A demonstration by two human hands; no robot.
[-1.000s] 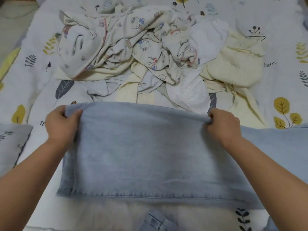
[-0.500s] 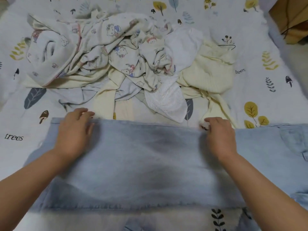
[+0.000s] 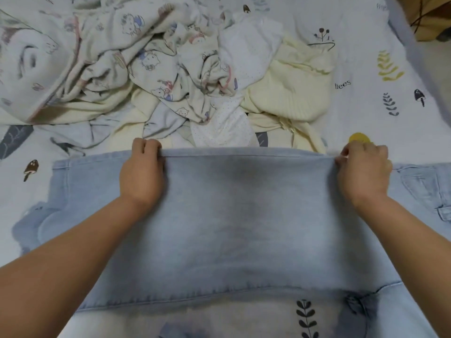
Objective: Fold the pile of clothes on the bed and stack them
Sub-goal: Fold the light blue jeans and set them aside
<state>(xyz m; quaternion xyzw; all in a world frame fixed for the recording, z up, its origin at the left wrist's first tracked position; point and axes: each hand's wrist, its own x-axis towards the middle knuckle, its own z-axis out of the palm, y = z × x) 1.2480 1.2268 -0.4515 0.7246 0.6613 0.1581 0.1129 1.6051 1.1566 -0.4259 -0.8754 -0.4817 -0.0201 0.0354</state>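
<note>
Denim first: we pinch the far edge of the pale blue jeans (image 3: 227, 215) with left hand (image 3: 142, 172) and right hand (image 3: 363, 172), mid-fold on the leaf-printed white bed (image 3: 390, 106), while the crumpled cream-and-white clothes pile (image 3: 170, 76) beyond waits untouched, nothing stacked.

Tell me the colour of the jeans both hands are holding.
Light, faded blue denim jeans, gripped at the far edge by the left hand and right hand; head view.
</note>
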